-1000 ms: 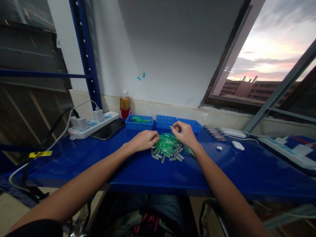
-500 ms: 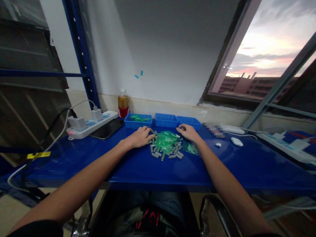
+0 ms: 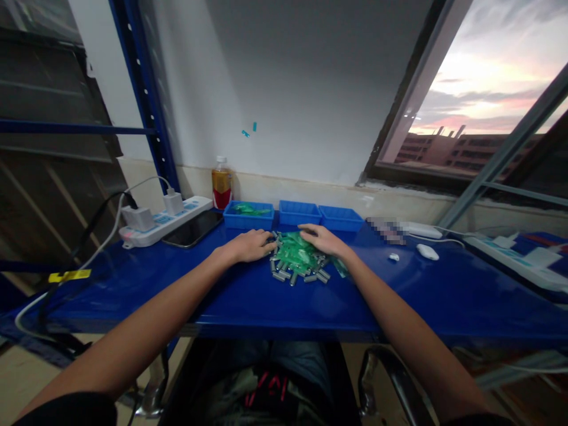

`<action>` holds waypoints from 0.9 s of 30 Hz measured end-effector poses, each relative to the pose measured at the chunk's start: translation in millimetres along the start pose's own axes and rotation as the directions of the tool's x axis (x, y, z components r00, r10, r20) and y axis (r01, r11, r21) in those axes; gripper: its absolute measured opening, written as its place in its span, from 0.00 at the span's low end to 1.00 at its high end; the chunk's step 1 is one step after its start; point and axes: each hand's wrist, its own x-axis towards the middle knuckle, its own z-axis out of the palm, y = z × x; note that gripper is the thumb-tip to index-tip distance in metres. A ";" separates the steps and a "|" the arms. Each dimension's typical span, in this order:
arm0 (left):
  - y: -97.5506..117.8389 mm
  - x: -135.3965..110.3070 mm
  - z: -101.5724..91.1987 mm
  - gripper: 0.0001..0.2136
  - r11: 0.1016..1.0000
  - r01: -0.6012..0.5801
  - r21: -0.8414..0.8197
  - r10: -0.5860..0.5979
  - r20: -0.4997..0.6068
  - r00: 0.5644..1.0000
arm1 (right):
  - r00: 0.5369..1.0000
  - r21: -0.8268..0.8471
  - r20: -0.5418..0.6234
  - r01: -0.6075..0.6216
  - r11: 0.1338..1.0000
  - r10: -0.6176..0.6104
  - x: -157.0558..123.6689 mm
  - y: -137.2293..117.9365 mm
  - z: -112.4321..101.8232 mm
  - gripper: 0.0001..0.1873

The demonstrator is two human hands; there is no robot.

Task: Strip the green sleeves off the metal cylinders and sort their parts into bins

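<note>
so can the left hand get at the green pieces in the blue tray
Likely yes: the left hand is just in front of the blue tray, whose open top leaves the green pieces exposed, with nothing visible between.

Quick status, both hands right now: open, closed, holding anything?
Left hand: palm down at the pile's left edge, by the metal pieces; grip cannot be told.
Right hand: open, over the green packets, nothing visibly held.

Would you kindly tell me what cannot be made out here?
In the head view:
Small silver metal cylinders: any markings too small to read.
Flat translucent greenish plastic bag: partly hidden behind the right forearm.
Long white power strip, far right: cut off by edge.
</note>
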 end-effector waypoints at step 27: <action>7.6 -6.5 -4.3 0.26 1.000 -0.002 0.007 0.002 0.078 0.997 | 0.944 -0.288 0.186 -0.214 0.934 0.273 -18.1 20.4 -40.3 0.10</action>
